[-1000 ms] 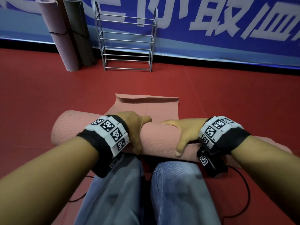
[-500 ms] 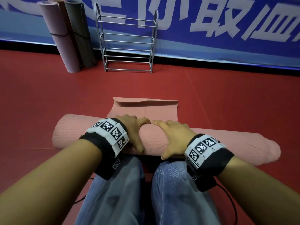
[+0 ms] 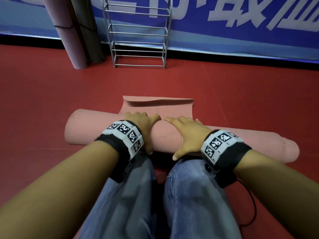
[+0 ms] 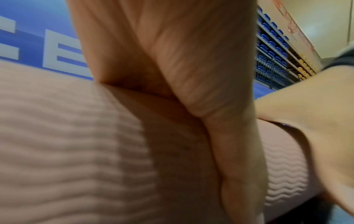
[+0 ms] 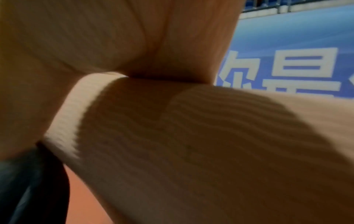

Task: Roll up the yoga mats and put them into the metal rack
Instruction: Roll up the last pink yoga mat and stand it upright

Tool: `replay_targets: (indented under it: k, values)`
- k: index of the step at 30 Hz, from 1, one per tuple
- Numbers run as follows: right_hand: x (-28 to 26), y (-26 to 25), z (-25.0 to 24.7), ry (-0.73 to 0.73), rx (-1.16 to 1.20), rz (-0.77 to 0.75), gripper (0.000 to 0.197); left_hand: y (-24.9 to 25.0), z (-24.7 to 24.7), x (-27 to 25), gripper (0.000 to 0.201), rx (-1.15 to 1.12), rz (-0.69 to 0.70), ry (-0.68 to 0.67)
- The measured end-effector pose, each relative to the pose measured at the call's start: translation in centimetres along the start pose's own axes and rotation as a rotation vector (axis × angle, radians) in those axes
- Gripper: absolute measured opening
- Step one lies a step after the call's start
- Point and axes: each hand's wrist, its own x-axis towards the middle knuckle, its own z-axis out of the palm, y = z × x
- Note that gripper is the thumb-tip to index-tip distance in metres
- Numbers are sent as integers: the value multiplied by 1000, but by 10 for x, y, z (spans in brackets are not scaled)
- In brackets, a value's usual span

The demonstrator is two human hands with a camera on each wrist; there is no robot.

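A pink yoga mat (image 3: 89,131) lies across the red floor in front of my knees, rolled into a thick tube. Only a short flat tail (image 3: 172,107) with a curled far edge lies beyond the roll. My left hand (image 3: 143,123) wraps over the middle of the roll, thumb down its near side. Beside it my right hand (image 3: 186,131) lies over the top with spread fingers, thumb also on the near side. The wrist views show the ribbed mat (image 4: 67,136) (image 5: 210,151) pressed under each palm. The metal rack (image 3: 138,35) stands empty against the blue banner, straight ahead.
Two rolled mats, one pink (image 3: 69,35) and one dark (image 3: 89,31), lean on the banner left of the rack. Red floor (image 3: 241,94) stretches between the roll and the rack. My jeans-clad knees (image 3: 189,187) are just behind the roll. A black cable (image 3: 253,204) trails at the right.
The roll has turned forward and the flat tail has grown shorter. My right hand has moved from the near side up onto the top of the roll. The rack looks closer.
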Motion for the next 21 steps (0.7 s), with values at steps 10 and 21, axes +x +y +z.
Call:
replay_targets:
  k: [10,21]
  values:
    - [1,-7,-1,39,-80,9,116,0,2,-4,104,-5,5,12]
    - [-36,-16,-44,-51,-3,-33,104,1,-24,-35,69,-144,95,18]
